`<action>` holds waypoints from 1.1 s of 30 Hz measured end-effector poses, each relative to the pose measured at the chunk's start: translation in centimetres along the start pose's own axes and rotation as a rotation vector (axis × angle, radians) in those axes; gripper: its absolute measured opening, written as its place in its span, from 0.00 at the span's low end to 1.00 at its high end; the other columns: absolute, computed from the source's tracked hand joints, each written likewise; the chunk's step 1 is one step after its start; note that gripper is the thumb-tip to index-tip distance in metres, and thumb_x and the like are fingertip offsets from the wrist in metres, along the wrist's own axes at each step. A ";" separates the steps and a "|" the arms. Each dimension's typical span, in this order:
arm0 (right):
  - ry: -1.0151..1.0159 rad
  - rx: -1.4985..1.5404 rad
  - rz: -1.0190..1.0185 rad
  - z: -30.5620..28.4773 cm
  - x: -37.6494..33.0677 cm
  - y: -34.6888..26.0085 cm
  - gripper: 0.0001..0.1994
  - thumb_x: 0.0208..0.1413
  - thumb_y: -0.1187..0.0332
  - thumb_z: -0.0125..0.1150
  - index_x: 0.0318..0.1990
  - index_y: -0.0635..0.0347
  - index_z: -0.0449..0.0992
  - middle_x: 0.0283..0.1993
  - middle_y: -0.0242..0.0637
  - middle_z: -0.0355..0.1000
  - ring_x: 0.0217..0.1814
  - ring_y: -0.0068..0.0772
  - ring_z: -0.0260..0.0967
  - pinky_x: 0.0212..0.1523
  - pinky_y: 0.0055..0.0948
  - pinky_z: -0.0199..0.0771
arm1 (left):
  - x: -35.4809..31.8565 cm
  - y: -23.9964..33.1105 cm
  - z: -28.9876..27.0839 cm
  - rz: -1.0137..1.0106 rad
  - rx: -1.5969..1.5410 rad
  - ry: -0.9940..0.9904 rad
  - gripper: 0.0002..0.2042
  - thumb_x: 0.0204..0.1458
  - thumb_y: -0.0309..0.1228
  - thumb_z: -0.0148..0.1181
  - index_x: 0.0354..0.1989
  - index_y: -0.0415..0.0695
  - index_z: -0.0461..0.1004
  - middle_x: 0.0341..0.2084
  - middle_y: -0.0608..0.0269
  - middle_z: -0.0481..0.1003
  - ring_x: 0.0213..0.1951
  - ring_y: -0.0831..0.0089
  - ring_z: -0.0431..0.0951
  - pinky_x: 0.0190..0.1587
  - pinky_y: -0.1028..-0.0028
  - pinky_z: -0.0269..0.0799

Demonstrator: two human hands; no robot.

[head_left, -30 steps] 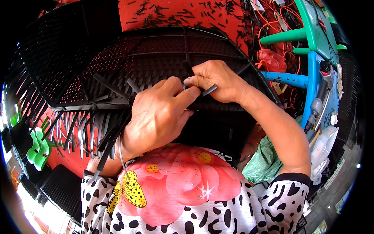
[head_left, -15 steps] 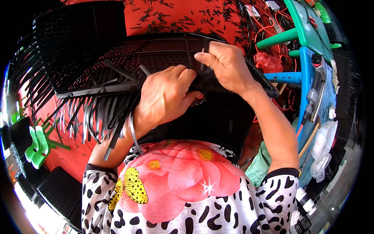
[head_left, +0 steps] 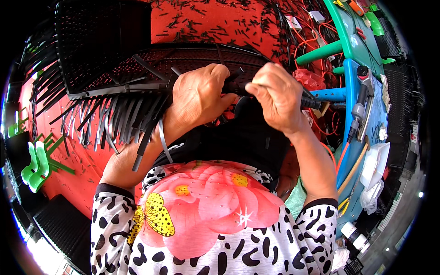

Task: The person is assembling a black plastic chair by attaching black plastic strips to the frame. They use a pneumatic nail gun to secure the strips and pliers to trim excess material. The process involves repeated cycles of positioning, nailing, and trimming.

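A black woven panel (head_left: 183, 57) of flat plastic strips lies across my lap, with many loose strips (head_left: 121, 117) hanging from its near left edge. My left hand (head_left: 197, 94) is closed around that near edge, thumb on the side toward me; what lies under the fingers is partly hidden. To its right, my right hand (head_left: 277, 98) is a fist pinching a dark strip (head_left: 239, 87) that runs between the two hands. Where the strip enters the weave is too dark to make out.
Short black offcuts (head_left: 206, 20) litter the red floor. At right, a green stool (head_left: 337, 27) and a blue stool (head_left: 350, 91) stand close, a power drill (head_left: 360, 103) on the blue one. Orange cords (head_left: 302, 43) tangle beyond. A light-green chair (head_left: 41, 167) is at left.
My right hand has moved down and to the right, away from my left hand, and its wrist has turned. My left hand has shifted slightly to the right and keeps its grip.
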State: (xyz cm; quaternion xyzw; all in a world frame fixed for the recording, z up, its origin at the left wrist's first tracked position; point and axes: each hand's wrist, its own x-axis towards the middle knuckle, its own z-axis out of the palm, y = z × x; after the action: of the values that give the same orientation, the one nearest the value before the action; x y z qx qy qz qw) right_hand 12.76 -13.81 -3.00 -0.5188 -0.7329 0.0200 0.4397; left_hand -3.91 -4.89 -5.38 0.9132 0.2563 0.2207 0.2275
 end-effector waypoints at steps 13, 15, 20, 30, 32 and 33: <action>-0.005 -0.088 -0.122 -0.2 8.2 1.6 0.15 0.50 0.66 0.66 0.23 0.61 0.65 0.21 0.37 0.61 0.23 0.45 0.63 0.25 0.37 0.63 | 2.6 -0.3 -6.1 0.096 -0.010 -0.032 0.19 0.34 0.34 0.72 0.29 0.39 0.68 0.23 0.52 0.71 0.28 0.54 0.75 0.29 0.63 0.69; -0.021 -0.088 -0.061 -1.4 9.8 0.7 0.18 0.51 0.65 0.66 0.21 0.63 0.62 0.20 0.40 0.59 0.22 0.46 0.60 0.23 0.37 0.61 | 4.0 1.0 -8.6 0.070 -0.054 -0.107 0.19 0.35 0.32 0.71 0.27 0.37 0.66 0.21 0.48 0.70 0.28 0.53 0.75 0.29 0.61 0.67; 0.107 -0.145 0.089 -3.1 10.8 3.0 0.20 0.55 0.64 0.64 0.19 0.64 0.62 0.17 0.41 0.57 0.18 0.41 0.55 0.21 0.36 0.58 | 9.0 -0.3 -9.2 0.103 -0.177 -0.211 0.17 0.36 0.31 0.71 0.30 0.34 0.70 0.21 0.50 0.72 0.27 0.57 0.75 0.31 0.63 0.68; 0.204 -0.259 0.052 -5.6 11.7 4.8 0.13 0.57 0.65 0.63 0.26 0.64 0.74 0.17 0.31 0.66 0.18 0.22 0.61 0.21 0.25 0.61 | 16.8 -2.5 -7.9 0.199 -0.313 -0.424 0.23 0.44 0.25 0.66 0.52 0.36 0.72 0.40 0.50 0.79 0.40 0.73 0.79 0.39 0.73 0.73; 0.209 -0.280 -0.036 -5.2 12.3 4.1 0.08 0.56 0.73 0.58 0.25 0.64 0.72 0.22 0.39 0.67 0.23 0.38 0.66 0.26 0.32 0.64 | 16.8 -3.0 -7.5 0.377 -0.304 -0.298 0.21 0.43 0.25 0.65 0.49 0.39 0.74 0.40 0.53 0.79 0.41 0.69 0.79 0.43 0.70 0.73; 0.200 -0.288 -0.014 -5.4 12.1 4.2 0.09 0.56 0.72 0.58 0.25 0.64 0.71 0.21 0.39 0.66 0.22 0.38 0.65 0.25 0.31 0.62 | 16.8 -3.2 -7.4 0.392 -0.328 -0.296 0.18 0.43 0.25 0.65 0.47 0.41 0.76 0.40 0.54 0.79 0.43 0.63 0.79 0.48 0.68 0.72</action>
State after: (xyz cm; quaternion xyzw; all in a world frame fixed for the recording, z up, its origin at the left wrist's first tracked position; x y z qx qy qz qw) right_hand 18.57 -4.78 5.81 -0.5708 -0.6842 -0.1401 0.4317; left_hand 3.97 9.35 3.65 0.9186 0.0001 0.1631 0.3599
